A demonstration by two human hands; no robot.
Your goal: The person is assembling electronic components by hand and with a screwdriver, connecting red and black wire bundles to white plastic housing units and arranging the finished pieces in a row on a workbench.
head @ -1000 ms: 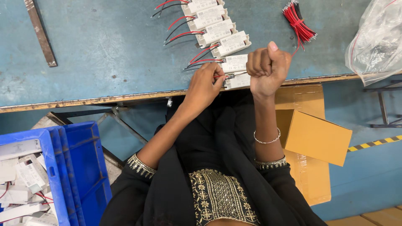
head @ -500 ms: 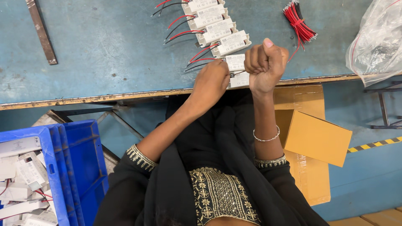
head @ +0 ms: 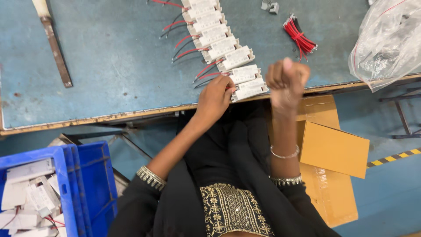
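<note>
On the blue counter [head: 109, 66] a long metal bar [head: 55, 46] with a pale handle lies at the far left, slightly tilted. Near the far edge rests a bundle of red and black wires [head: 299, 37], and just beyond it a small grey metal part [head: 271, 5]. A crumpled clear plastic bag [head: 388, 39] hangs over the right end. Below the counter, on the left, stands a blue plastic crate [head: 83, 184] holding white parts. On the right are brown cardboard boxes [head: 333, 149], one flap standing open. A yellow-black striped tape [head: 392, 157] runs on the floor.
</note>
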